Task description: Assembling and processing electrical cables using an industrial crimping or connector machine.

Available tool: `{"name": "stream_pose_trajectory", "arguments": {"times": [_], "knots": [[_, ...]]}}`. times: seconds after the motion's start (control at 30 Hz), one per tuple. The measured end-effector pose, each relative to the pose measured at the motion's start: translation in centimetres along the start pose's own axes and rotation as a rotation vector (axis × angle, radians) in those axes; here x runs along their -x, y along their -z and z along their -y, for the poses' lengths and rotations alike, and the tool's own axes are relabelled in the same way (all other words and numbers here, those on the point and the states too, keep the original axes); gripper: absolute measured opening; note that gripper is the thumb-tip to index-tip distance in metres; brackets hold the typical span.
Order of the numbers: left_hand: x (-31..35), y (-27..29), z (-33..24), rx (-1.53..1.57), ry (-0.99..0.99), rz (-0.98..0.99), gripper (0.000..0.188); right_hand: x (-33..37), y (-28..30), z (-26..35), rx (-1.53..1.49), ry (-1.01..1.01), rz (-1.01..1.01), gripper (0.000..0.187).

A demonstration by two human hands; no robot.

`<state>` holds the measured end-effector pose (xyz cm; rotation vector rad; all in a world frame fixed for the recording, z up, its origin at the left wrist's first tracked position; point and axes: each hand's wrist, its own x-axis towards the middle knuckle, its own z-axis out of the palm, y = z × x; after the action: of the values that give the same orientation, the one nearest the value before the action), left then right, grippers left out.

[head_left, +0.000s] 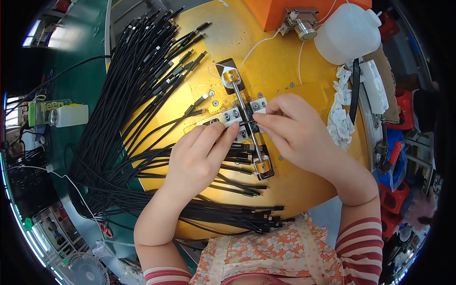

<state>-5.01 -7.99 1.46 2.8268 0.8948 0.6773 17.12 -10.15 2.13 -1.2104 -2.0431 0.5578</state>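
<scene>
Both hands meet at a small metal fixture (259, 105) in the middle of the yellow plate (304, 102). My left hand (197, 154) is closed, thumb and finger pinching a black cable (244, 123) beside the fixture's grey blocks. From the right, my right hand (297, 133) is closed too, its fingertips pinching at the same dark cable end; the exact spot is hidden by the fingers. A metal rod (240, 99) with brass-coloured end clamps crosses the fixture at a slant. Several black cables with plugs (237, 159) lie under and beside my left hand.
A thick bundle of black cables (114, 95) spreads along the left over a green mat (78, 88). Behind stand an orange box (266, 12) and a white plastic jug (349, 35). Crumpled white paper (339, 123) lies at right. A small bottle (71, 115) sits far left.
</scene>
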Motion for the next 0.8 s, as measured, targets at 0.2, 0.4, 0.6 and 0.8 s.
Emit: {"name": "stream_pose_trajectory", "arguments": {"times": [0.2,0.4,0.6,0.8], "knots": [[-0.4,0.3,-0.3,0.002,0.015,0.024,0.033,0.3,0.4,0.5,0.261,0.119,0.055,0.025],[-0.6,0.8,-0.8,0.126,0.143,0.086,0.047,0.5,0.6,0.9,0.205,0.142,0.134,0.028],[-0.7,0.8,-0.7,0.029,0.081,0.075,0.038,0.7,0.1,0.7,0.002,0.353,0.069,0.012],[-0.3,0.6,-0.7,-0.081,0.029,0.040,0.035,0.5,1.6,0.1,-0.049,0.173,0.066,0.017]]}}
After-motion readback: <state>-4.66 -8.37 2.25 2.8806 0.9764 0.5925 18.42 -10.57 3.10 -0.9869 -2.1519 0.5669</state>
